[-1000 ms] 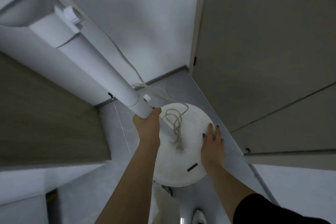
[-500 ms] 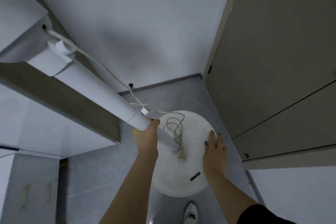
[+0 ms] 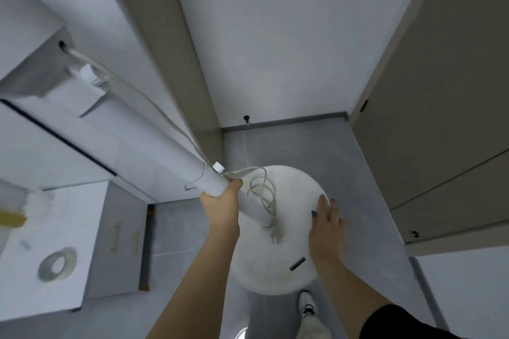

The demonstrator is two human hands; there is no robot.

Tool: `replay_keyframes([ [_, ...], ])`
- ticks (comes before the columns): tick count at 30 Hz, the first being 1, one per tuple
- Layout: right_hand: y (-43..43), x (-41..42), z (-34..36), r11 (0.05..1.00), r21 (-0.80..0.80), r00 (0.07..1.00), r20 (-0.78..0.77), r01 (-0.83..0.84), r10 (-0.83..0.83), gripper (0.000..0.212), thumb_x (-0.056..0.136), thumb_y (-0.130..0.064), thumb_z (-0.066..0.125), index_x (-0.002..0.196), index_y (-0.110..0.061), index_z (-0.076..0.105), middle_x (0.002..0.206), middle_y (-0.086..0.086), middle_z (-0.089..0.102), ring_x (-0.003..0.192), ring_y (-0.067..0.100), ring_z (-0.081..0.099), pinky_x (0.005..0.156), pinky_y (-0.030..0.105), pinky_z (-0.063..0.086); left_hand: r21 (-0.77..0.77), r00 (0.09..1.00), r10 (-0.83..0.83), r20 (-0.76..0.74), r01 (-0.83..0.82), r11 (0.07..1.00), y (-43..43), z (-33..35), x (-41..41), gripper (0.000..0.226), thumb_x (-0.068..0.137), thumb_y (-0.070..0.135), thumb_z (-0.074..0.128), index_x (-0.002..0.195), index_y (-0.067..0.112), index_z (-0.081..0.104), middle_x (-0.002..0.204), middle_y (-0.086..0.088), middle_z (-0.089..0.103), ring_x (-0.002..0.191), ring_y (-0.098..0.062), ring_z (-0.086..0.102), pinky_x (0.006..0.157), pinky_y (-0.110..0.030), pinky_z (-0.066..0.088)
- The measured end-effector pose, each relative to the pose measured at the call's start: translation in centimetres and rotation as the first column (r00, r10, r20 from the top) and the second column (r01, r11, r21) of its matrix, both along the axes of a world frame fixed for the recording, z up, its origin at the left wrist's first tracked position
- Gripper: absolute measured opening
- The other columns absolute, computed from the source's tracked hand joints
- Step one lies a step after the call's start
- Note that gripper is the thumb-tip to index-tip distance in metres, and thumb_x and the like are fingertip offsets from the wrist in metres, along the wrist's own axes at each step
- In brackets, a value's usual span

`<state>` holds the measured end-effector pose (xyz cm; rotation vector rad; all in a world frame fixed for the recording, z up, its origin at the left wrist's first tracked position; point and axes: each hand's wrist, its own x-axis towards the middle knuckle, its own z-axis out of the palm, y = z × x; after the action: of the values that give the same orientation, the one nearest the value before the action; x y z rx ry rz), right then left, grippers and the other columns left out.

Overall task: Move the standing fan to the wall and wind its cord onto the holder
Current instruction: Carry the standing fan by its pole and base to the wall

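Note:
I look straight down a white standing fan. Its pole [image 3: 154,151] runs from the upper left down to a round white base [image 3: 286,264] in the middle. My left hand [image 3: 223,206] is wrapped around the lower pole. My right hand [image 3: 326,231] grips the right rim of the base, and the base looks lifted off the grey floor. The white cord [image 3: 261,190] leaves the fan body at upper left, runs along the pole and hangs in loose loops over the base, ending in a two-pin plug [image 3: 276,234]. A white cord holder clip [image 3: 91,76] sticks out near the pole's top.
A white wall [image 3: 275,49] with a grey skirting stands ahead, with a small black door stop [image 3: 246,119] at its foot. Beige cabinet doors [image 3: 440,118] close the right side. A white cabinet [image 3: 55,242] with a tape roll [image 3: 56,264] sits at left. My shoe [image 3: 308,304] is below the base.
The view has swung left and down: the wall and skirting are nearer, and the white cabinet with the tape roll has come into view. Both hands keep their holds on the fan.

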<state>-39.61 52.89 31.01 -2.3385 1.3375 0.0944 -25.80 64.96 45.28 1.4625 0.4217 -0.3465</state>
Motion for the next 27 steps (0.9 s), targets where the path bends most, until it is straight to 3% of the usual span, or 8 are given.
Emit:
replay_keyframes([
  [6, 8.4, 3.5, 0.4, 0.993, 0.058, 0.990, 0.102, -0.106, 0.100, 0.052, 0.102, -0.032, 0.029, 0.151, -0.025, 0.015, 0.158, 0.009, 0.015, 0.129, 0.037, 0.036, 0.106, 0.046, 0.036, 0.024, 0.993, 0.113, 0.043, -0.114, 0.993, 9.1, 1.4, 1.7, 0.022, 0.078, -0.003, 0.064, 0.068, 0.015, 0.055, 0.067, 0.001, 0.052, 0.064, -0.015, 0.049, 0.062, -0.027, 0.041],
  [10, 12.4, 5.2, 0.6, 0.979, 0.001, 0.974, 0.102, -0.204, 0.202, 0.049, 0.102, -0.030, 0.033, 0.149, -0.018, 0.027, 0.156, 0.013, 0.022, 0.116, 0.038, 0.045, 0.098, 0.043, 0.041, 0.053, 0.984, 0.171, 0.054, -0.174, 0.983, 14.2, 1.7, 2.3, 0.013, 0.076, -0.001, 0.065, 0.075, 0.010, 0.059, 0.074, -0.004, 0.058, 0.070, -0.020, 0.054, 0.066, -0.028, 0.044],
  [14, 15.7, 6.0, 0.5, 0.959, -0.047, 0.953, 0.113, -0.278, 0.282, 0.052, 0.094, -0.017, 0.054, 0.144, -0.013, 0.038, 0.148, 0.018, 0.037, 0.098, 0.038, 0.056, 0.084, 0.041, 0.050, 0.053, 0.974, 0.215, 0.070, -0.219, 0.974, 18.1, 1.9, 2.0, 0.011, 0.076, -0.001, 0.065, 0.079, 0.008, 0.060, 0.076, -0.005, 0.058, 0.070, -0.020, 0.054, 0.066, -0.029, 0.044],
  [21, 21.6, 8.5, 1.6, 0.862, -0.081, 0.863, 0.023, -0.501, 0.504, 0.067, 0.095, -0.014, 0.047, 0.152, -0.020, 0.012, 0.157, 0.010, 0.016, 0.115, 0.027, 0.048, 0.095, 0.031, 0.044, 0.053, 0.926, 0.376, 0.047, -0.378, 0.924, 26.6, 2.2, 1.2, 0.013, 0.073, 0.003, 0.067, 0.079, 0.009, 0.057, 0.075, -0.004, 0.055, 0.070, -0.020, 0.051, 0.065, -0.029, 0.042],
  [23, 24.0, 9.0, 2.0, 0.830, -0.093, 0.832, 0.031, -0.549, 0.554, 0.072, 0.087, -0.008, 0.057, 0.150, -0.014, 0.021, 0.154, 0.011, 0.023, 0.108, 0.028, 0.052, 0.088, 0.032, 0.048, 0.047, 0.909, 0.414, 0.054, -0.416, 0.908, 29.1, 2.3, 1.1, 0.014, 0.075, 0.001, 0.066, 0.077, 0.011, 0.056, 0.074, -0.003, 0.054, 0.069, -0.019, 0.050, 0.065, -0.030, 0.042],
  [25, 27.0, 9.7, 2.0, 0.770, -0.135, 0.775, 0.031, -0.623, 0.632, 0.075, 0.062, 0.004, 0.076, 0.133, 0.000, 0.050, 0.138, 0.011, 0.036, 0.091, 0.032, 0.063, 0.067, 0.035, 0.056, 0.042, 0.892, 0.448, 0.062, -0.451, 0.892, 32.3, 2.4, 1.2, 0.016, 0.070, 0.005, 0.069, 0.076, 0.011, 0.056, 0.074, -0.003, 0.054, 0.069, -0.019, 0.050, 0.064, -0.030, 0.042],
  [26, 28.3, 9.9, 2.1, 0.751, -0.172, 0.758, 0.036, -0.637, 0.651, 0.074, 0.055, 0.007, 0.079, 0.125, 0.003, 0.057, 0.134, 0.011, 0.038, 0.088, 0.033, 0.064, 0.061, 0.035, 0.056, 0.033, 0.888, 0.454, 0.066, -0.457, 0.889, 33.7, 2.4, 1.3, 0.017, 0.067, 0.007, 0.069, 0.076, 0.010, 0.055, 0.073, -0.004, 0.054, 0.069, -0.019, 0.050, 0.064, -0.029, 0.041],
  [27, 30.3, 10.3, 2.1, 0.744, -0.134, 0.747, 0.031, -0.655, 0.664, 0.075, 0.061, 0.006, 0.076, 0.131, 0.001, 0.051, 0.138, 0.011, 0.036, 0.093, 0.032, 0.062, 0.066, 0.035, 0.056, 0.025, 0.882, 0.466, 0.071, -0.469, 0.883, 35.7, 2.3, 1.4, 0.017, 0.066, 0.008, 0.068, 0.077, 0.010, 0.055, 0.073, -0.003, 0.053, 0.068, -0.019, 0.049, 0.063, -0.029, 0.040],
])
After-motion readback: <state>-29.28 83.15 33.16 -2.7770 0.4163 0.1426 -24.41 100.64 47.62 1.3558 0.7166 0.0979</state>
